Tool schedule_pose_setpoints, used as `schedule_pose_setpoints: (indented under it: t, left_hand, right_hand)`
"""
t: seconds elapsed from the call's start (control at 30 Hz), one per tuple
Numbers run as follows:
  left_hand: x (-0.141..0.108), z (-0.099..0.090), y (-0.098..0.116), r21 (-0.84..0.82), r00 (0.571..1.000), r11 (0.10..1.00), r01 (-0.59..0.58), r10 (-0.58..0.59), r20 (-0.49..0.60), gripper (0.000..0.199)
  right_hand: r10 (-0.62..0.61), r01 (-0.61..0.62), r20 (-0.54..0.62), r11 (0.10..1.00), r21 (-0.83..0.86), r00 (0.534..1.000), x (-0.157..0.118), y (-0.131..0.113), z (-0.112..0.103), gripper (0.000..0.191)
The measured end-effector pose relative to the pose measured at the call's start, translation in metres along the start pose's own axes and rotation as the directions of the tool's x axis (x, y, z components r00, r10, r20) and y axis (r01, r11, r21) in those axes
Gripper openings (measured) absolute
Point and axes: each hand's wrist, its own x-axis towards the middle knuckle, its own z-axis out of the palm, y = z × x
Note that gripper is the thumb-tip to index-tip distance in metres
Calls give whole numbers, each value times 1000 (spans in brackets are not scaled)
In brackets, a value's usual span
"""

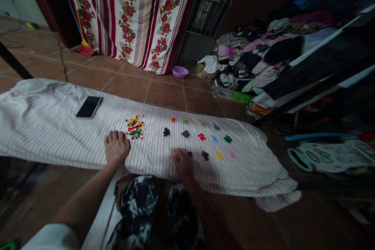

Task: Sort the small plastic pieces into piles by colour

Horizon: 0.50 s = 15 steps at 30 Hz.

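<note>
My left hand [117,147] lies palm down on the striped cloth [88,146], its fingers stretched beside a mixed pile of small multicoloured pieces [135,127]. My right hand [183,163] has its fingertips pinched together at a little white cluster of pieces [170,153]; whatever sits between them is too small to make out. Around it lie little single-colour groups: black [166,131], grey [185,134], red [202,136], dark blue [190,154], brown [205,155], yellow [219,156], pink [232,154] and dark green [227,139].
A phone [89,107] lies on the cloth at the left. Beyond are a floral curtain [129,11], a purple basin [180,72] and a red broom head [85,49] on the tiled floor. Heaped clothes [252,54] fill the right side. My knees [139,199] are below the cloth's near edge.
</note>
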Motion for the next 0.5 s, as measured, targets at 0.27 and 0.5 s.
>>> schedule_pose_setpoints:
  t: [0.27, 0.5]
  left_hand:
    - [0, 0, 0, 3, 1000, 1000, -6, 6, -11, 35]
    - [0, -2, 1, -6, 1000, 1000, 9, -9, 3, 33]
  right_hand:
    - [-117, 117, 74, 993, 12, 990, 32, -37, 15, 26]
    - [-232, 229, 191, 973, 38, 954, 59, -65, 49, 24]
